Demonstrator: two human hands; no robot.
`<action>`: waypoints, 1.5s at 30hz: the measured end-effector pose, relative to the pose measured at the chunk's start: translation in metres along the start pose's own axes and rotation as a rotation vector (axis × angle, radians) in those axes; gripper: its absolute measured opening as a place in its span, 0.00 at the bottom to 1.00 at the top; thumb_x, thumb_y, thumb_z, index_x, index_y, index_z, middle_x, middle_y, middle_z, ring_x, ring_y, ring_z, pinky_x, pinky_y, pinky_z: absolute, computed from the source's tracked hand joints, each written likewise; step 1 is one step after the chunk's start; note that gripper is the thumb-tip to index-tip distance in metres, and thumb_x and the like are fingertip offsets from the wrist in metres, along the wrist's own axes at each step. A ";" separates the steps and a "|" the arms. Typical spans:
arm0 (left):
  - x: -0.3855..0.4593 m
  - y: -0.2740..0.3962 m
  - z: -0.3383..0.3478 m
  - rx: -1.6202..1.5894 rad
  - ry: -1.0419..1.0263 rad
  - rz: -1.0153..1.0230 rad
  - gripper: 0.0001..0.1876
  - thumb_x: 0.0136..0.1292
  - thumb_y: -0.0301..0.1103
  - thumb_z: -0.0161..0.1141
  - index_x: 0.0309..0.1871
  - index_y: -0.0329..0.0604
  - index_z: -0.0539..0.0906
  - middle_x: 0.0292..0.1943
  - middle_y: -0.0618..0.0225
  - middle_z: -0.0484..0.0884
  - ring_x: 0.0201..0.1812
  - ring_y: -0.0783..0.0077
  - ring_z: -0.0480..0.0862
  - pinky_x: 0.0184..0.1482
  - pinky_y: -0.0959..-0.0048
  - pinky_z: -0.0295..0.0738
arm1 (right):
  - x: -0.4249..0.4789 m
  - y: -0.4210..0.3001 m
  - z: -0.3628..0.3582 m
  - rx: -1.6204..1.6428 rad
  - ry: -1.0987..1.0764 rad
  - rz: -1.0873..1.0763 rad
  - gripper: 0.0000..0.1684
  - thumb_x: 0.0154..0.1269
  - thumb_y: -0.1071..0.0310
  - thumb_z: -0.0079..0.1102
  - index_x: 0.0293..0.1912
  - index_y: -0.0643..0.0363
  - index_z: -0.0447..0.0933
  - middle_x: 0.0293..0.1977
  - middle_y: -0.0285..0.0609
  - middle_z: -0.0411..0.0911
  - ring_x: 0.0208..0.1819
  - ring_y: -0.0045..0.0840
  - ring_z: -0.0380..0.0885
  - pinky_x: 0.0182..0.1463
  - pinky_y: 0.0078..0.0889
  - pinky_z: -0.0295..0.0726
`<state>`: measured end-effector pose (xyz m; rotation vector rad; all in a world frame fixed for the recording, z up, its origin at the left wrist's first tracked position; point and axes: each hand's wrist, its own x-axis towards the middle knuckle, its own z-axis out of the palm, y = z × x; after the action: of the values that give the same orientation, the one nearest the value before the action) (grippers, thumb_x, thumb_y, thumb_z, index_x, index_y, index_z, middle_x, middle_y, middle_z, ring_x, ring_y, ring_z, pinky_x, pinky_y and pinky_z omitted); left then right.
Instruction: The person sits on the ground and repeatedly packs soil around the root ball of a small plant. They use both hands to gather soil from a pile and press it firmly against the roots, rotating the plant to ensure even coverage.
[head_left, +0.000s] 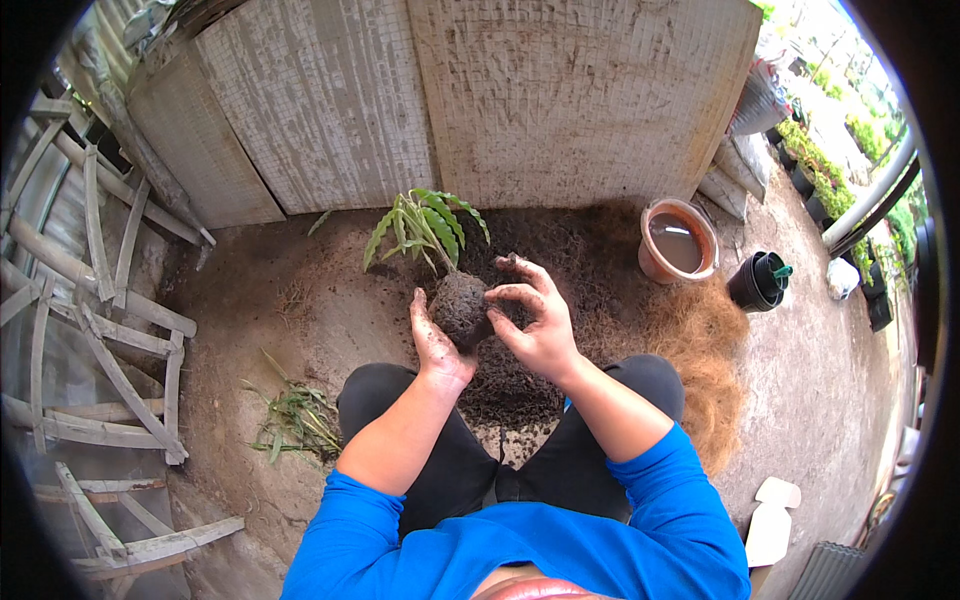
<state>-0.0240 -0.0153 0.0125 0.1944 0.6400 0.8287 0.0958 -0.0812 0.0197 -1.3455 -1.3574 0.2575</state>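
Observation:
A leafy green plant rises from a round, dark ball of soil in front of me. My left hand cups the soil ball from its left and lower side. On the ball's right side, my right hand has bent, spread fingers, with fingertips at or against the soil. Both hands are smeared with soil. Beneath them lies a heap of loose dark soil, between my knees and towards the wall panels. The undersides of the fingers are hidden.
A clay-coloured bucket of murky water stands right of the soil. Beside it are stacked black plant pots and a pile of brown coir fibre. Cut green leaves lie at left, near bamboo frames. Wall panels stand ahead.

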 end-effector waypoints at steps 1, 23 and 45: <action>0.000 0.000 0.001 -0.010 0.002 0.000 0.27 0.60 0.58 0.42 0.49 0.46 0.74 0.42 0.65 0.79 0.43 0.64 0.79 0.47 0.62 0.74 | 0.000 0.002 0.000 -0.040 -0.006 -0.046 0.16 0.44 0.71 0.64 0.38 0.52 0.79 0.51 0.47 0.70 0.59 0.42 0.63 0.62 0.43 0.60; -0.002 0.001 0.002 0.037 0.025 -0.011 0.27 0.61 0.59 0.40 0.48 0.46 0.74 0.42 0.63 0.79 0.43 0.63 0.79 0.47 0.60 0.72 | -0.003 0.002 0.000 0.336 0.028 0.284 0.09 0.54 0.77 0.58 0.37 0.62 0.71 0.37 0.38 0.72 0.41 0.19 0.71 0.47 0.22 0.70; -0.009 0.002 0.008 0.026 0.005 -0.010 0.28 0.61 0.60 0.40 0.47 0.45 0.75 0.41 0.63 0.79 0.43 0.63 0.79 0.47 0.60 0.73 | 0.002 -0.006 0.002 0.528 0.013 0.339 0.12 0.54 0.80 0.59 0.38 0.64 0.68 0.33 0.37 0.74 0.39 0.17 0.73 0.47 0.20 0.70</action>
<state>-0.0247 -0.0202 0.0240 0.2131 0.6560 0.8114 0.0916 -0.0811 0.0249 -1.1114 -0.9500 0.7776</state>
